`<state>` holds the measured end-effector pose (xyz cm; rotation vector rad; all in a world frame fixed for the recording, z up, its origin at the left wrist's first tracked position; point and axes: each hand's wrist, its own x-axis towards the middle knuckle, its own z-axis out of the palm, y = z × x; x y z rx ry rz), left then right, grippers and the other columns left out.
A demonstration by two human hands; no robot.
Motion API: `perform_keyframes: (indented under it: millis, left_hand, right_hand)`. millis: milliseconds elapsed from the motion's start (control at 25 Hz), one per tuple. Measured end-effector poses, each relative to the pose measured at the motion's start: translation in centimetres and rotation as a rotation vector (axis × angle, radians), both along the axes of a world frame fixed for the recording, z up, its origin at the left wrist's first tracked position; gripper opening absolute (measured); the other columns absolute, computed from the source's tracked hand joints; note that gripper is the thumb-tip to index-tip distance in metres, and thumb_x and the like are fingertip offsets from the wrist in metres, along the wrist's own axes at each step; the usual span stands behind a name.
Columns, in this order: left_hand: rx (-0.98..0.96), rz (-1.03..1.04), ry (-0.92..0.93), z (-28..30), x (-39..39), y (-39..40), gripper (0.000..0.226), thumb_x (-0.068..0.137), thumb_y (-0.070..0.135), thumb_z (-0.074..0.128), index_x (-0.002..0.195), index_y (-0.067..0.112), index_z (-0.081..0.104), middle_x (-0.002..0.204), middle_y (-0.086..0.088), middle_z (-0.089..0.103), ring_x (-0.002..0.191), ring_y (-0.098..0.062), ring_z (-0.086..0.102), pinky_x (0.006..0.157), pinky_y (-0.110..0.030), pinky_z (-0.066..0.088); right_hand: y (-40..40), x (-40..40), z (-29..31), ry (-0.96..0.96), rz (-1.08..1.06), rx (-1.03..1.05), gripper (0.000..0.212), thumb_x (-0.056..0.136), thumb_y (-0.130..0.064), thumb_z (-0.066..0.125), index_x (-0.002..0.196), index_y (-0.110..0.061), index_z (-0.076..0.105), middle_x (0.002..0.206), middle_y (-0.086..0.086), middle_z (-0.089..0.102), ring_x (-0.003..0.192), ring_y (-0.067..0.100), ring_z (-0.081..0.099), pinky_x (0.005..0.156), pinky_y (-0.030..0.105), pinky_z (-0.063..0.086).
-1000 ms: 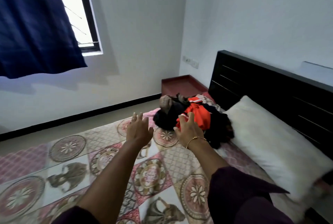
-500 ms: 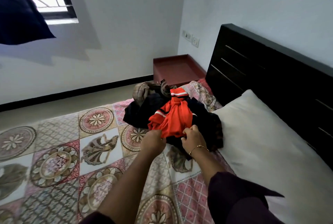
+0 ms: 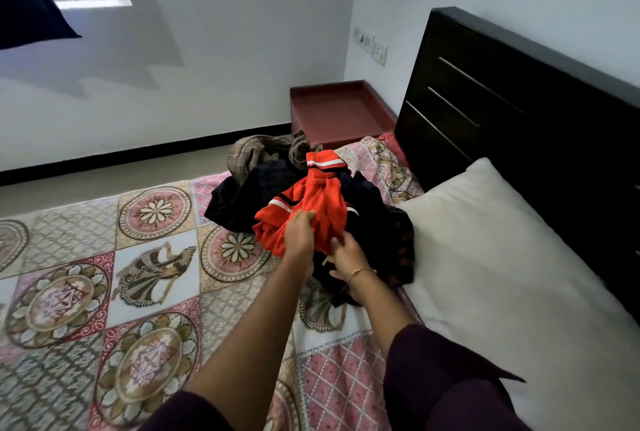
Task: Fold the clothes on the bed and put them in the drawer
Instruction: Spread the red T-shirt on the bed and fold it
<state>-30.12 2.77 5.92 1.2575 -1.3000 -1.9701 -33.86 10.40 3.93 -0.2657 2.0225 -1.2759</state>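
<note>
L hand [image 3: 300, 236] curled tight round a bunch of the red garment [image 3: 313, 203], knuckles up; R hand [image 3: 346, 254] just beside it, fingers half-bent, pinching the same red cloth's near edge, gold bangle [image 3: 360, 272] at wrist. Red piece atop a dark clothes heap [image 3: 374, 222] on patterned bedsheet [image 3: 104, 292], far side, left of the white pillow [image 3: 502, 257]. No readable writing or labels.

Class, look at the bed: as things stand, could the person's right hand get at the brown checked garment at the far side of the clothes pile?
Probably yes, with a longer stretch. The right hand is at the orange garment; the brown checked garment lies uncovered beyond it, nothing blocking.
</note>
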Motion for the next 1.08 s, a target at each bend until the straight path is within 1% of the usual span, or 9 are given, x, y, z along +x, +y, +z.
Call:
perform_keyframes:
  millis: [200, 280, 360, 440, 520, 640, 800, 960, 1080]
  left_hand:
    - [0.341, -0.035, 0.306, 8.7, -0.2, 2.3, 0.036, 0.088, 0.026, 0.044, 0.110, 0.001, 0.058, 0.104, -0.019, 0.063, 0.094, -0.029, 0.056, 0.079, -0.037, 0.045]
    - [0.318, -0.011, 0.405, 13.3, 1.6, 2.9, 0.036, 0.088, 0.026, 0.046, 0.112, 0.002, 0.058, 0.104, -0.019, 0.060, 0.094, -0.028, 0.056, 0.084, -0.039, 0.048]
    - [0.266, 0.033, 0.507, 18.1, 4.9, 3.7, 0.025, 0.092, 0.022, 0.044, 0.099, 0.004, 0.059, 0.090, -0.015, 0.061, 0.082, -0.022, 0.059, 0.078, -0.032, 0.051]
    - [0.236, 0.070, 0.616, 22.6, 8.4, 4.3, 0.025, 0.095, 0.018, 0.038, 0.085, 0.005, 0.057, 0.072, -0.009, 0.063, 0.066, -0.016, 0.062, 0.065, -0.026, 0.053]
    - [0.170, 0.076, 0.711, 27.7, 12.5, 4.8, 0.029, 0.098, 0.018, 0.035, 0.077, 0.008, 0.054, 0.061, -0.006, 0.065, 0.057, -0.013, 0.063, 0.055, -0.022, 0.054]
    - [-0.012, 0.070, 0.785, 34.8, 19.8, 5.7, 0.024, 0.100, 0.020, 0.038, 0.096, 0.004, 0.055, 0.097, -0.014, 0.062, 0.090, -0.022, 0.061, 0.080, -0.033, 0.053]
    - [-0.442, 0.076, 0.579, 37.8, 28.0, 3.8, 0.019, 0.097, 0.017, 0.045, 0.112, 0.011, 0.054, 0.103, -0.005, 0.061, 0.095, -0.017, 0.058, 0.083, -0.029, 0.050]
    - [-0.920, 0.259, -0.205, 34.5, 38.1, -1.6, 0.023, 0.081, 0.021, 0.067, 0.103, 0.015, 0.062, 0.099, -0.001, 0.062, 0.091, -0.016, 0.055, 0.080, -0.029, 0.044]
    - [-0.602, 0.136, -0.390, 30.4, 45.2, -5.6, 0.075, 0.079, 0.044, 0.072, 0.137, 0.010, 0.039, 0.131, -0.009, 0.049, 0.111, -0.020, 0.054, 0.087, -0.028, 0.043]
  right_hand:
    - [1.5, 0.5, 6.5, -0.304, -0.193, -0.323, 0.040, 0.103, -0.036, 0.025, 0.143, -0.034, 0.026, 0.128, 0.003, 0.053, 0.113, 0.029, 0.055, 0.091, 0.045, 0.044]
    - [2.0, 1.8, 10.2, -0.240, -0.115, -0.387, 0.051, 0.101, -0.043, 0.024, 0.147, -0.040, 0.002, 0.132, -0.001, 0.049, 0.119, 0.028, 0.052, 0.090, 0.045, 0.042]
    - [2.4, 4.2, 14.3, -0.030, 0.031, -0.350, 0.061, 0.101, -0.028, 0.032, 0.149, -0.034, -0.005, 0.139, 0.006, 0.045, 0.125, 0.030, 0.047, 0.092, 0.044, 0.041]
    - [2.8, 6.8, 17.8, 0.186, 0.126, -0.353, 0.077, 0.093, 0.000, 0.048, 0.149, -0.026, 0.003, 0.134, 0.013, 0.046, 0.118, 0.030, 0.051, 0.096, 0.040, 0.045]
    - [3.3, 9.9, 21.6, 0.335, 0.189, -0.443, 0.070, 0.083, 0.009, 0.060, 0.142, -0.013, 0.028, 0.109, 0.012, 0.059, 0.090, 0.019, 0.060, 0.078, 0.016, 0.051]
    - [2.5, 15.6, 28.4, 0.319, 0.163, -0.572, 0.034, 0.091, -0.008, 0.057, 0.124, 0.000, 0.051, 0.094, 0.014, 0.063, 0.073, 0.014, 0.055, 0.049, 0.001, 0.040]
    - [-0.5, 21.5, 33.6, -0.008, 0.153, -0.730, 0.023, 0.099, -0.027, 0.043, 0.109, -0.015, 0.061, 0.090, 0.008, 0.064, 0.078, 0.017, 0.062, 0.066, 0.017, 0.050]
    - [-5.1, 27.0, 36.4, -0.305, 0.316, -0.744, 0.028, 0.098, -0.023, 0.040, 0.091, -0.010, 0.063, 0.088, 0.012, 0.068, 0.072, 0.020, 0.060, 0.067, 0.030, 0.052]
    - [-9.7, 31.3, 37.9, -0.355, 0.504, -0.716, 0.038, 0.101, -0.027, 0.033, 0.088, -0.009, 0.064, 0.069, 0.005, 0.070, 0.072, 0.019, 0.061, 0.067, 0.030, 0.052]
